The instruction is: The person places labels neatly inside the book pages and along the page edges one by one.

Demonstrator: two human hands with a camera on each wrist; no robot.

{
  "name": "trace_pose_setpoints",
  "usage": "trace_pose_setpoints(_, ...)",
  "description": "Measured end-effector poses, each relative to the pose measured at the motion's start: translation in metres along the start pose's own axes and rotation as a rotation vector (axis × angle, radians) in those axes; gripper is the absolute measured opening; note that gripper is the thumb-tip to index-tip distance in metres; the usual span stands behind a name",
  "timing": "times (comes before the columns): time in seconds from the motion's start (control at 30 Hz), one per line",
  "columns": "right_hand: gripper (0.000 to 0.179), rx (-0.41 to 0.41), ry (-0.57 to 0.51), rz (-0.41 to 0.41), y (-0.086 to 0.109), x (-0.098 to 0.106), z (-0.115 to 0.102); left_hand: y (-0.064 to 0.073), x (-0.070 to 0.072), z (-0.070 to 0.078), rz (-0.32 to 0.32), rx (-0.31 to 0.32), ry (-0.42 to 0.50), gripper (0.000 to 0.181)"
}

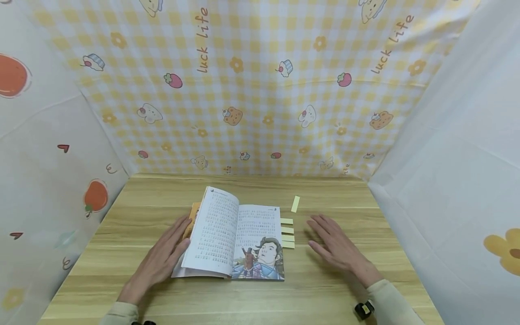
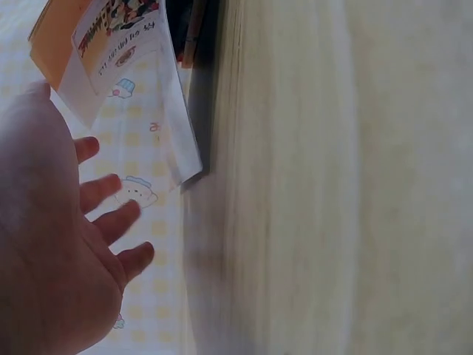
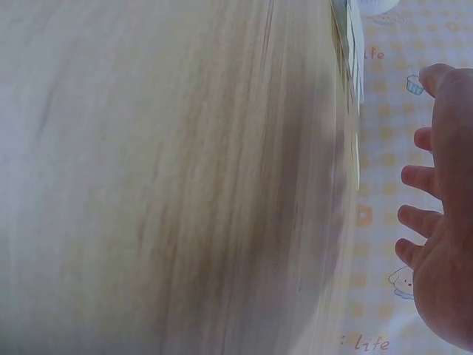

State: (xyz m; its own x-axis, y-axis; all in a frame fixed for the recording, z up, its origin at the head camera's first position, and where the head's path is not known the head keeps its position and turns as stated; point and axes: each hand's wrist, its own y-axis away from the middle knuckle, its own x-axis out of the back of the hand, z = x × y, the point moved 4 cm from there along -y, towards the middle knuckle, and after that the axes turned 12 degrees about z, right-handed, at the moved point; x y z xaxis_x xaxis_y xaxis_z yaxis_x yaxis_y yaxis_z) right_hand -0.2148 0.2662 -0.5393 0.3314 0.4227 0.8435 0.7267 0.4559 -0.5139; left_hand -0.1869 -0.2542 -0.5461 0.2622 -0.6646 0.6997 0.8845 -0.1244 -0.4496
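Observation:
An open book (image 1: 257, 221) lies on the wooden table, its left-hand pages (image 1: 215, 230) raised and curving. Several pale yellow sticky tabs (image 1: 287, 230) stick out from its right edge. Beyond them, a single yellow strip (image 1: 295, 204) lies loose on the table. My left hand (image 1: 162, 253) is at the book's left side, fingers extended beside the orange cover (image 2: 55, 48); whether the thumb touches the pages I cannot tell. To the right of the tabs, my right hand (image 1: 335, 246) is spread with nothing in it, apart from the book.
The wooden table (image 1: 333, 189) ends at a yellow checked cloth (image 1: 260, 99) hung behind it. White cloth walls (image 1: 459, 149) stand on both sides. A black wrist device (image 1: 364, 310) sits at the right sleeve.

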Motion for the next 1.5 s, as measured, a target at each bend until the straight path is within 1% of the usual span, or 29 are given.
trace_pose_setpoints(0.13,0.067,-0.018,0.006,-0.009,0.001,0.000,0.001,0.000,-0.001,-0.003,-0.034,0.033,-0.005,0.059)
trace_pose_setpoints(0.33,0.066,-0.015,0.012,-0.008,0.001,-0.001,0.001,0.000,-0.001,-0.004,-0.056,0.066,-0.010,0.058)
trace_pose_setpoints(0.5,0.066,-0.025,0.013,-0.020,0.001,0.000,0.000,0.002,0.000,-0.003,-0.065,0.084,0.010,0.058)
trace_pose_setpoints(0.7,0.066,-0.039,0.012,-0.027,0.002,0.001,0.000,0.002,0.000,-0.001,-0.060,0.085,0.035,0.057)
trace_pose_setpoints(0.97,0.065,-0.045,0.009,-0.021,0.003,0.002,0.001,-0.001,-0.001,-0.001,-0.097,0.134,0.046,0.062)
trace_pose_setpoints(1.13,0.064,-0.053,0.010,-0.029,0.003,0.001,0.001,-0.004,-0.003,0.000,-0.094,0.126,0.049,0.062)
trace_pose_setpoints(1.23,0.064,-0.056,0.010,-0.035,0.003,0.001,0.001,-0.004,-0.004,0.001,-0.092,0.131,0.056,0.062)
trace_pose_setpoints(1.33,0.064,-0.064,0.007,-0.040,0.003,0.002,0.001,-0.006,-0.002,0.003,-0.082,0.129,0.054,0.061)
trace_pose_setpoints(1.5,0.064,-0.069,0.006,-0.039,0.004,0.003,0.000,-0.010,0.002,0.009,-0.056,0.098,0.075,0.062)
